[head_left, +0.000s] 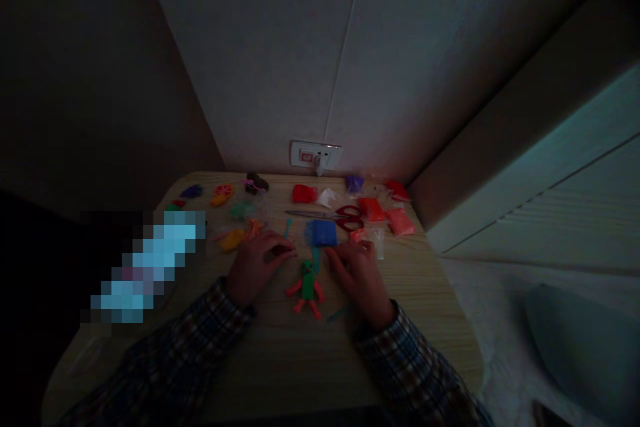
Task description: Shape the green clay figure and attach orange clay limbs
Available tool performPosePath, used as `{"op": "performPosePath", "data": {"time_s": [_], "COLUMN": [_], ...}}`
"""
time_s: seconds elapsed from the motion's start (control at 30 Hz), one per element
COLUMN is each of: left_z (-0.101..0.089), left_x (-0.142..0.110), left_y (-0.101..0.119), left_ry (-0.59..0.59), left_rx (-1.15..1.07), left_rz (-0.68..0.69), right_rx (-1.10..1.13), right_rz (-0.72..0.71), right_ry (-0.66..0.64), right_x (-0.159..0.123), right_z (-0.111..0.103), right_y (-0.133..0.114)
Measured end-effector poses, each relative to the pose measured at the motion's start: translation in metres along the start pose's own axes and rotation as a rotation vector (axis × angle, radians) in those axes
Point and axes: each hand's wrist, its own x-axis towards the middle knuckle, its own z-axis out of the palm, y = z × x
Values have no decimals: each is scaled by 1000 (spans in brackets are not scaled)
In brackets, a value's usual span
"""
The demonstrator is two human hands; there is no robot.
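Note:
A small clay figure (pixel 308 284) with a green body and head and pink-orange arms and legs lies on the wooden table between my hands. My left hand (pixel 260 263) is at its upper left, fingers curved, with thumb and forefinger tips slightly apart. Across from it, my right hand (pixel 361 275) rests at the upper right with fingers bent and loosely spread; nothing shows in it. Its fingertips are close to a blue clay packet (pixel 325 233). A light-blue modelling tool (pixel 316 259) lies just above the figure, and another tool (pixel 340 313) is partly beside my right wrist.
Red-handled scissors (pixel 349 217) lie behind the blue packet. Around them are a red packet (pixel 304 193), an orange packet (pixel 372 209) and a pink packet (pixel 401 221). Yellow clay (pixel 232 239) is beside my left hand. A blurred-out bright object (pixel 150 267) stands left. A wall socket (pixel 316 155) is behind.

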Motion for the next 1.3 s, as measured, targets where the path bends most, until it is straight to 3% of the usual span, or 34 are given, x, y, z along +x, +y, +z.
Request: {"op": "performPosePath", "data": {"time_s": [0.43, 0.67, 1.3], "left_z": [2, 2, 5], "left_x": [0, -2, -7], "left_y": [5, 6, -3], "left_ry": [33, 95, -37], "left_rx": [-17, -35, 160], "left_rz": [-41, 31, 161], "right_rx": [0, -14, -33], "right_rz": [-30, -35, -40], "right_ry": [1, -8, -53], "right_x": [-1, -1, -1], "right_z": [0, 3, 6], "right_y": [0, 2, 4]}}
